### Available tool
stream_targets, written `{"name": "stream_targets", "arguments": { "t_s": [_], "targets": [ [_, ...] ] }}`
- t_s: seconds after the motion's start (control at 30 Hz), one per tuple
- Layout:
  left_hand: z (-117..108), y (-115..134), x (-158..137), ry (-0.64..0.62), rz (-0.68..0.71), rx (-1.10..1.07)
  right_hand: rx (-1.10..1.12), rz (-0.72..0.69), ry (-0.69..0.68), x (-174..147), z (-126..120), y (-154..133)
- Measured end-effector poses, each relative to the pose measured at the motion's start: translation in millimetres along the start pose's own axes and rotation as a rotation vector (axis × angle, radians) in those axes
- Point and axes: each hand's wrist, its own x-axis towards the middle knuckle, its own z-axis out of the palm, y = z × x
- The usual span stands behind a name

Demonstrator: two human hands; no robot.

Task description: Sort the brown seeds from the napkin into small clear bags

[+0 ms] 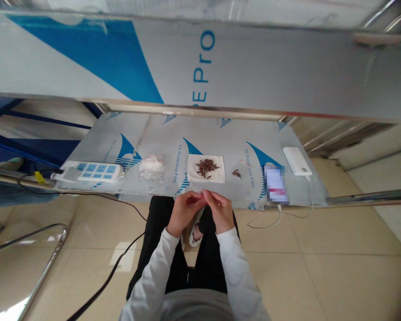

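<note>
Brown pieces (206, 168) lie in a loose heap on a white square sheet (219, 178), just beyond the fingertips I am watching from my end. I see the left hand (186, 210) and the right hand (222, 211) nearly meeting on the near side of the sheet, each with thumb and forefinger drawn narrowly together; whether anything sits pinched between them, I cannot tell. Both wrists run back into pale sleeves (234, 263), above dark trousers (153, 236).

The sheet is flat and bears the main heap near its middle, some pieces crossing one another. Just right of the sheet I make out a clear bag (243, 166) with a small cluster of brown pieces at it; from here I cannot tell whether they are inside or on top. Left of the sheet, a pile of clear bags (152, 168) lies flat, with reddish edging; I see no contents in them.

Farther left of the sheet is a white power strip (100, 171); well to its right are a blurred phone (276, 183) and a white power bank (296, 161), all on the film-covered table (167, 138).
</note>
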Motion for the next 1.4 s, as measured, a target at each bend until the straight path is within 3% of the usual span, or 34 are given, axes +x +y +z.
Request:
{"name": "stream_targets", "arguments": {
  "t_s": [0.1,0.23,0.4,0.5,0.6,0.73,0.83,0.93,1.03,1.2,1.4],
  "targets": [
    [-2,-1,-3,0.003,-0.013,-0.054,0.074,0.051,-0.035,2,-2,6],
    [1,-2,-10,0.18,-0.067,0.007,-0.011,0.026,-0.037,2,-3,5],
    [10,6,-25,0.449,0.04,0.388,-0.393,-0.092,0.146,-5,0,-5],
    [18,11,-33,0.507,0.183,0.613,-0.625,-0.234,0.186,-8,3,-15],
    [21,14,-38,0.457,0.346,0.745,-0.729,-0.385,0.072,-8,-1,-25],
    [15,19,-39,0.177,0.542,0.78,-0.732,-0.391,-0.083,-5,-14,-38],
    [10,18,-28,-0.049,0.578,0.767,-0.714,-0.314,-0.219,-5,-21,-43],
    [10,11,-14,-0.181,0.522,0.733,-0.703,-0.331,-0.271,-8,-22,-43],
    [11,4,-8,-0.16,0.471,0.724,-0.698,-0.375,-0.267,-12,-19,-39],
    [3,-4,-12,-0.123,0.501,0.749,-0.709,-0.312,-0.26,-11,-14,-31],
    [-4,-13,-3,0.005,0.488,0.789,-0.797,-0.353,-0.176,-7,-6,-24]
  ]
}}
